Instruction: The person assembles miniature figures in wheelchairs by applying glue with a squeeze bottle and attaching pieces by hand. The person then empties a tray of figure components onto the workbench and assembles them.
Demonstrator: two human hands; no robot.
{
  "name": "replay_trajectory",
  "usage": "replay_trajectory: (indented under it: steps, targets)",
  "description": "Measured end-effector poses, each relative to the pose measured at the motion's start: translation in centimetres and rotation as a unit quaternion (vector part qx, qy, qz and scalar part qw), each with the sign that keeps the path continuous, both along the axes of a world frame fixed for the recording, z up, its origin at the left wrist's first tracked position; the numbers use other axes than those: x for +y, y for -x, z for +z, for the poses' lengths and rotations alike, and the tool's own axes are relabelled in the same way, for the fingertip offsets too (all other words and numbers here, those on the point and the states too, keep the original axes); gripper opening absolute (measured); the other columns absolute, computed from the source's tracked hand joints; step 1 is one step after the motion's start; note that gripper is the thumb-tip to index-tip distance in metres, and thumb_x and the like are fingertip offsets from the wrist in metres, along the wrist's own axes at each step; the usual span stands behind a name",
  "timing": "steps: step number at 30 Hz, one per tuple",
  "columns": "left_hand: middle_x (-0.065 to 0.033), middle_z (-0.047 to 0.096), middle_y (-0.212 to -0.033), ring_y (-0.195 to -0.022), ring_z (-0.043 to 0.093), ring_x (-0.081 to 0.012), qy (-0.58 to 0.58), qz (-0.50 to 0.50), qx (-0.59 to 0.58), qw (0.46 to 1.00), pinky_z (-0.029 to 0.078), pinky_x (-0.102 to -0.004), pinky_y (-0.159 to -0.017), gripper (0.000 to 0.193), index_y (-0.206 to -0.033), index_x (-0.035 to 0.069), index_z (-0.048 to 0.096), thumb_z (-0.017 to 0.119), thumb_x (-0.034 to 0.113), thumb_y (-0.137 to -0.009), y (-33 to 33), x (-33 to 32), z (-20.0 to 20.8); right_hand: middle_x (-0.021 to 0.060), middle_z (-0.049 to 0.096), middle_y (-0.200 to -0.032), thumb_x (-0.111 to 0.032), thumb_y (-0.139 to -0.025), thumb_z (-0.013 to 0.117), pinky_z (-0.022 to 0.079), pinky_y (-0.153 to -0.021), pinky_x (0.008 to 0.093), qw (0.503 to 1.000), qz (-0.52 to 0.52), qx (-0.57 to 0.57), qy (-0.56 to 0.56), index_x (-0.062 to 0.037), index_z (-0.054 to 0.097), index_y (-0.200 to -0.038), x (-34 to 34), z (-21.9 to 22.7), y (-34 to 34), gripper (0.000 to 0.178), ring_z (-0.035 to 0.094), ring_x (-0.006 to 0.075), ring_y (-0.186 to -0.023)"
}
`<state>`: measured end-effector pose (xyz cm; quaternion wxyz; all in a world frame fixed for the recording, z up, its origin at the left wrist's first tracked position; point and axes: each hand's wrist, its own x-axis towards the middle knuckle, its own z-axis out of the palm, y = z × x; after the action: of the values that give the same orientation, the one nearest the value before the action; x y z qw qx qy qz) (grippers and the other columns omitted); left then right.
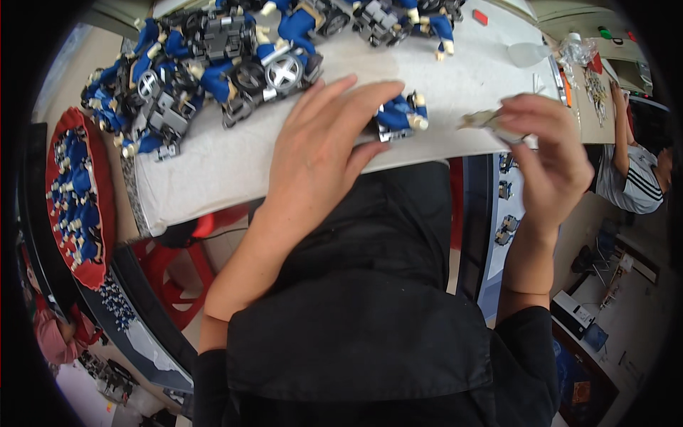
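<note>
My left hand (309, 146) is closed around a small toy figure (400, 114) with blue clothing, pale hands and a grey part under it. Fingers lie over its top and the thumb is below, near the table's front edge. To the right, my right hand (549, 146) pinches a small pale, partly metallic piece (487, 121), blurred and too small to name. A gap separates that piece from the figure. Beyond my left hand lies a heap of blue toy figures (217, 84) mixed with grey wheeled toy vehicles (226, 35); a silver-spoked wheel (283, 71) faces up.
The white-covered table (213, 181) bears a red block (480, 16) and a translucent cup-like container (528, 54). A red basin (99, 213) of blue figures stands at the left. A red stool (186, 277) is below the table. Another person (632, 178) sits at the right.
</note>
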<state>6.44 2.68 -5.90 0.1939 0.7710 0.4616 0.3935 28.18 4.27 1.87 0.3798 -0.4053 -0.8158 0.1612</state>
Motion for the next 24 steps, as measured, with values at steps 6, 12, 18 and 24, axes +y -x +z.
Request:
replay_trajectory:
  steps: [6, 12, 18, 24]
  targets:
    - [-0.006, 0.059, -0.101, -0.093, 0.056, -0.0232, -0.021, 0.019, -0.019, 0.999, 0.042, -0.0328, -0.084, 0.054, -0.109, 0.012, 0.054, 0.071, 0.0, -0.059, -0.1, 0.1, -0.2, 0.0075, 0.06, -0.075, 0.005, -0.06, 0.066, 0.047, -0.056, 0.0264, 0.992, 0.044, -0.067, -0.099, -0.0026, 0.064, -0.078, -1.0, -3.1, 2.5, 0.02, 0.059, 0.0174, -0.067]
    - [-0.0155, 0.054, -0.109, -0.101, 0.051, -0.032, 0.01, -0.019, -0.039, 0.999, 0.041, -0.0346, -0.085, 0.055, -0.115, 0.006, 0.049, 0.07, 0.004, -0.064, -0.4, 0.0, 1.1, 0.008, 0.061, -0.077, 0.007, -0.064, 0.064, 0.046, -0.06, 0.0261, 0.986, 0.049, -0.116, -0.109, -0.0024, 0.065, -0.084, -1.3, -2.6, 3.4, 0.022, 0.06, 0.0188, -0.071]
    - [-0.0157, 0.054, -0.109, -0.1, 0.052, -0.0314, 0.013, -0.02, -0.033, 0.999, 0.042, -0.0342, -0.083, 0.053, -0.115, 0.006, 0.049, 0.069, 0.005, -0.066, -0.2, -0.2, 1.0, 0.0082, 0.061, -0.077, 0.007, -0.064, 0.064, 0.046, -0.059, 0.0264, 0.984, 0.058, -0.136, -0.103, -0.0026, 0.065, -0.084, -1.4, -2.5, 3.9, 0.022, 0.059, 0.0193, -0.071]
    - [-0.0154, 0.054, -0.109, -0.1, 0.051, -0.0312, 0.013, -0.021, -0.035, 0.999, 0.042, -0.0344, -0.084, 0.054, -0.115, 0.006, 0.049, 0.069, 0.004, -0.065, -0.2, -0.1, 1.1, 0.0085, 0.061, -0.077, 0.007, -0.063, 0.064, 0.046, -0.058, 0.0266, 0.983, 0.059, -0.142, -0.105, -0.0026, 0.065, -0.084, -1.4, -2.4, 4.0, 0.023, 0.059, 0.0195, -0.071]
